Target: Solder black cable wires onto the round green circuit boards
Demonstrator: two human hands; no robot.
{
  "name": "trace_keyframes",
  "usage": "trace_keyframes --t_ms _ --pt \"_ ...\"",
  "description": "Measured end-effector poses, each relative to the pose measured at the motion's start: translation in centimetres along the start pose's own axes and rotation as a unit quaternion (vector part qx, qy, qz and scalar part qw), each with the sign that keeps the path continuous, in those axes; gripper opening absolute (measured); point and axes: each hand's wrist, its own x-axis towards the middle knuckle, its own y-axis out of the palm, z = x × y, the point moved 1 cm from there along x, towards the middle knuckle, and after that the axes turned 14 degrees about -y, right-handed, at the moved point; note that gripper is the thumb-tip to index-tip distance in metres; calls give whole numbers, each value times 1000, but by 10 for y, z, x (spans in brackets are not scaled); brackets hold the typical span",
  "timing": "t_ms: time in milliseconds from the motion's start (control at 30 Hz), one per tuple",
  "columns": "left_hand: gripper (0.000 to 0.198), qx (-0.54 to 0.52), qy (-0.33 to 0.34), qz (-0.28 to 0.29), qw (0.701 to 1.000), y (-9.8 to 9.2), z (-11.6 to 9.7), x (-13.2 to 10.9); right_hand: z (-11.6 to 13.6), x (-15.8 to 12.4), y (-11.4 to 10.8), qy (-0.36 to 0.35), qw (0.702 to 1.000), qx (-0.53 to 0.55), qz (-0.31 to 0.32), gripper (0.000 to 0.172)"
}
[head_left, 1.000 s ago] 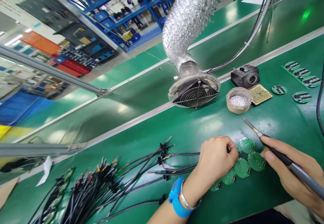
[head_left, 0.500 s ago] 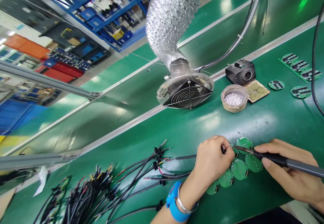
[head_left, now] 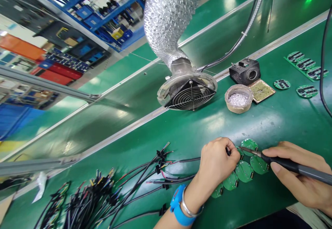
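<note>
My right hand grips a soldering iron by its black and grey handle. The iron's tip reaches left to a round green circuit board by my left fingertips. My left hand is closed in a pinch on a black cable, whose end is mostly hidden by the fingers. Under and between my hands lie several round green circuit boards in two joined rows, some partly covered by my left hand. Whether the tip touches a wire there is too small to tell.
A fan hood on a silver duct hangs over the bench. Beyond my hands stand a solder pot, a sponge tray and a black iron holder. More boards lie right; bundled black cables lie left.
The view has shifted slightly, so the background sits a little further left. Both hands keep almost the same place, with the iron's tip still at the board beside my left fingers.
</note>
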Motion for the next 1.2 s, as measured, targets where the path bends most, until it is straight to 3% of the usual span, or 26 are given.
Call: trace_keyframes --t_ms 267,467,633,767,933,1200 --pt "13 8 -2 -4 1000 0 -2 0 5 -5 -7 39 999 -10 -19 27" --pt "10 6 12 5 1000 -4 -1 1 7 -3 -3 55 995 -32 -74 21" --pt "11 7 140 42 989 -10 11 -2 5 -5 -1 59 995 -26 -74 20" --pt "14 84 205 27 975 -7 17 -6 0 -9 -1 37 998 -22 -40 23" --pt "20 203 202 -1 958 1 13 -8 -1 -8 0 30 999 -22 -22 22" --pt "13 198 150 5 969 3 5 -7 1 -5 1 35 999 -17 -20 20"
